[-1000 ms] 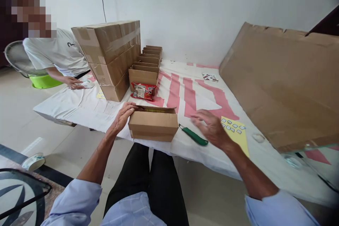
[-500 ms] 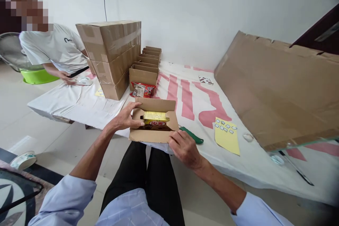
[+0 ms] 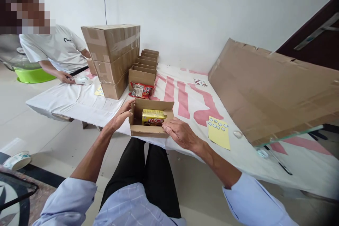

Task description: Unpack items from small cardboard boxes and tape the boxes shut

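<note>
An open cardboard box (image 3: 148,131) sits at the table's near edge in front of me. Inside it lies a yellow packet (image 3: 153,113) with red and white printing. My left hand (image 3: 120,117) grips the box's left wall, its fingers partly hidden along the outside. At the right end, my right hand (image 3: 182,132) is closed on the front right corner, covering part of the wall. Just behind the box lies a red packet (image 3: 141,90) with a clear window.
Taped cartons (image 3: 112,61) stand stacked behind left, beside a row of open boxes (image 3: 143,76). Yellow paper (image 3: 218,134) with stickers lies on the right. A large cardboard sheet (image 3: 275,95) leans further right. Across the table, a person's hand (image 3: 66,77) is near a white object (image 3: 82,80).
The box's side flaps have come up from over the yellow packet. My left thumb has drawn back to the box's left edge. The green-handled object beside my right hand is out of sight.
</note>
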The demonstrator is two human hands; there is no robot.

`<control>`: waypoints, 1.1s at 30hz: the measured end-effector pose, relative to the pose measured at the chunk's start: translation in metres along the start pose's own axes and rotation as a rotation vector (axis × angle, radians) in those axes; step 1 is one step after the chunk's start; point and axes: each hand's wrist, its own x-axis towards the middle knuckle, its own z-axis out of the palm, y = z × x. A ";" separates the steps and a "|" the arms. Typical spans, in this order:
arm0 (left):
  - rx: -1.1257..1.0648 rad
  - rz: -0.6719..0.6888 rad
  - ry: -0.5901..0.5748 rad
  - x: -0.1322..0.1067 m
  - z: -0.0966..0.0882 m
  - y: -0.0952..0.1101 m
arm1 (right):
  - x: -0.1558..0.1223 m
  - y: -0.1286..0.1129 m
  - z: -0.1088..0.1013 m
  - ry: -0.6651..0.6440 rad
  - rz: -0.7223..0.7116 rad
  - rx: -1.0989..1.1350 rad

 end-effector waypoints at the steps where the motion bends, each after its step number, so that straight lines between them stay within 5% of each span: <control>1: -0.024 0.014 0.001 0.000 0.001 -0.002 | 0.007 0.000 -0.004 -0.071 0.006 -0.036; 12: -0.039 0.052 -0.026 -0.003 0.010 -0.011 | 0.042 -0.012 -0.040 -0.256 0.348 -0.682; 20: 0.018 0.055 -0.094 -0.014 0.014 -0.003 | 0.090 -0.003 -0.018 -0.579 0.350 -0.654; 27: 0.113 0.171 -0.238 -0.029 0.007 -0.024 | 0.083 0.010 -0.006 -0.473 0.239 -0.611; 33: 0.253 0.152 -0.157 -0.028 0.024 -0.041 | 0.078 0.020 -0.011 -0.455 0.208 -0.448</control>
